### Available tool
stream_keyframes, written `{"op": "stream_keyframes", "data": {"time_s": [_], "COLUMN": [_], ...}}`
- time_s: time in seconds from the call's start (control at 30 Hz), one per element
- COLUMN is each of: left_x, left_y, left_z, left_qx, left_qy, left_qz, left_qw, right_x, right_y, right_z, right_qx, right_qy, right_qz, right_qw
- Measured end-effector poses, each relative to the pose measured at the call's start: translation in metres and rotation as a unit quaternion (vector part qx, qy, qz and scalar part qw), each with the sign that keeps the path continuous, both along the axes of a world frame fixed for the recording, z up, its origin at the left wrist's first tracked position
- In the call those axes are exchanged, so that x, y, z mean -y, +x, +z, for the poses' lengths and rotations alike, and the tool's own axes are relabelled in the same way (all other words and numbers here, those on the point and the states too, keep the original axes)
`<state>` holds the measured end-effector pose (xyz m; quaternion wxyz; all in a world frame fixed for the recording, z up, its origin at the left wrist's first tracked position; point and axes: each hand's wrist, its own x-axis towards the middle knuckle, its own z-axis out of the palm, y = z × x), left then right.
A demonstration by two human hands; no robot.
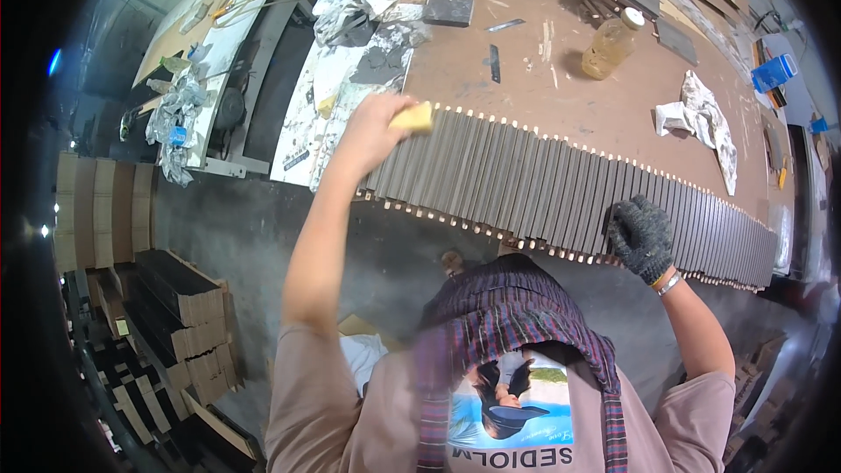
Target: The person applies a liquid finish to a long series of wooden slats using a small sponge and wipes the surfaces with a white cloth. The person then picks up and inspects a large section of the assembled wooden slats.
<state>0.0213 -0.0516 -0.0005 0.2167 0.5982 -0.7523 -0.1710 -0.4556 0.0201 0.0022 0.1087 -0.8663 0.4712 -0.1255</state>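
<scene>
A long row of grey-brown wooden slats (543, 180) lies side by side on the brown workbench (569, 96), with pale dowel ends along both edges. My left hand (372, 127) is bare and presses a yellow sponge block (413, 117) onto the left end of the row. My right hand (642, 236) wears a dark knitted glove and rests on the near edge of the slats further right, fingers curled over them.
A plastic bottle of yellowish liquid (613, 44) and a crumpled white rag (701, 118) lie beyond the slats. A dark flat block (448, 10) and cluttered papers sit at the back left. Stacks of dark panels (175, 298) stand on the floor to my left.
</scene>
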Motion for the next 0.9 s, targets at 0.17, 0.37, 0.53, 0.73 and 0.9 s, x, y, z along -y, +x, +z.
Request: {"op": "stream_keyframes", "data": {"time_s": [0.17,0.37,0.53,0.73,0.9], "left_x": [-0.087,-0.007,-0.002,-0.058,0.004], "left_y": [0.006,-0.015,-0.032,-0.016,-0.064], "left_z": [0.062,0.034,0.016,0.031,-0.029], "left_qx": [0.048,-0.044,-0.001,0.0,0.13], "left_qy": [0.281,0.078,0.046,0.068,-0.062], "left_qz": [-0.033,-0.004,-0.006,-0.065,0.05], "left_qw": [0.958,0.996,0.999,0.996,0.988], "right_x": [-0.004,-0.002,0.002,-0.002,-0.001], "right_y": [-0.002,-0.005,-0.005,-0.004,-0.002], "right_z": [0.001,-0.004,-0.004,-0.014,-0.028], "right_qx": [0.003,0.013,0.013,0.067,0.06], "right_qy": [-0.003,-0.015,-0.003,-0.057,-0.086], "right_qz": [-0.023,-0.009,-0.009,0.049,0.09], "right_qw": [1.0,1.0,1.0,0.995,0.99]}}
